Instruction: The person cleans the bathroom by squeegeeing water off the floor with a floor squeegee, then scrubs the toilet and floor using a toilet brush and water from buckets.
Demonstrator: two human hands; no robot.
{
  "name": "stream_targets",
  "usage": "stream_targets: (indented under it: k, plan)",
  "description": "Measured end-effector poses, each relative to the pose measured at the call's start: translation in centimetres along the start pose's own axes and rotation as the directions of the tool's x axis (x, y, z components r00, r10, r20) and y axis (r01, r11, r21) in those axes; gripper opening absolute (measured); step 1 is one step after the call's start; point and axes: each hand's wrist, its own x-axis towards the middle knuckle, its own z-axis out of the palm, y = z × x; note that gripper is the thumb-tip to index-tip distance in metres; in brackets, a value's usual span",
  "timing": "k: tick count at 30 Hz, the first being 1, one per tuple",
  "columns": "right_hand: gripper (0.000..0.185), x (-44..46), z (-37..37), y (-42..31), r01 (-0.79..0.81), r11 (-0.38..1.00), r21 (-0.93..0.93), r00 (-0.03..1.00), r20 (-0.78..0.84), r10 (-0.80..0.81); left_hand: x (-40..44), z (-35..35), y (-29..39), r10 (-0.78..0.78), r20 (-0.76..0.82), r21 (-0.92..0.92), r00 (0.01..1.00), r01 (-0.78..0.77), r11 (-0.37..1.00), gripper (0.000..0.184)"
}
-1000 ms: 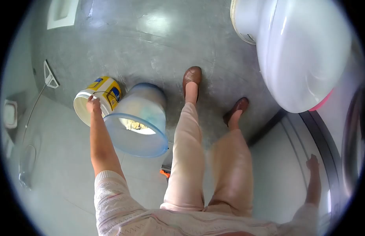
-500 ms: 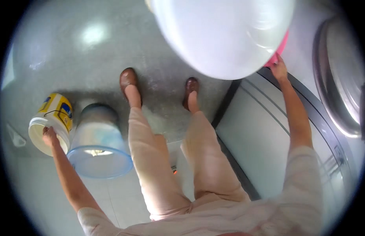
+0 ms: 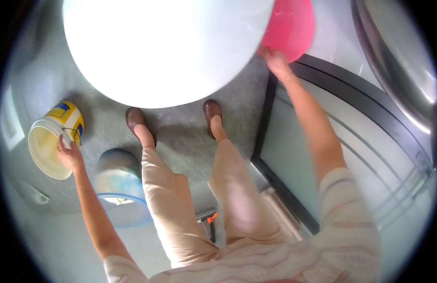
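Note:
At the left, my left hand (image 3: 70,155) grips the rim of a white plastic bucket (image 3: 39,126) with a yellow and blue label. The bucket's open mouth faces toward me, and its thin wire handle hangs along the side. At upper right, my right hand (image 3: 276,64) is closed at the edge of a pink plastic basin (image 3: 294,30); its fingertips are partly hidden. A large, white, rounded object (image 3: 166,52) fills the top middle and covers part of the basin. I cannot make out exactly what it is.
A bluish bin (image 3: 117,172) with a blue rim stands beside my legs, something pale inside. A dark-framed glass panel (image 3: 301,146) curves along the right, near a shiny metal rounded object (image 3: 397,56). A black and orange squeegee-like tool (image 3: 211,220) lies behind my legs.
The view has shifted, so the white object sits further left and more of the pink basin shows. My left hand stays at the bucket, and the bucket's mouth has turned slightly.

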Motion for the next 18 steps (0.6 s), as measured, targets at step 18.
stream_targets:
  k: [18]
  plan:
    - [0.050,-13.6,10.3,-1.4,0.083,0.996,0.023,0.990,-0.113,-0.080,-10.7,-1.3,38.6,0.440,0.757,-0.651,0.483,0.608,0.454,0.082]
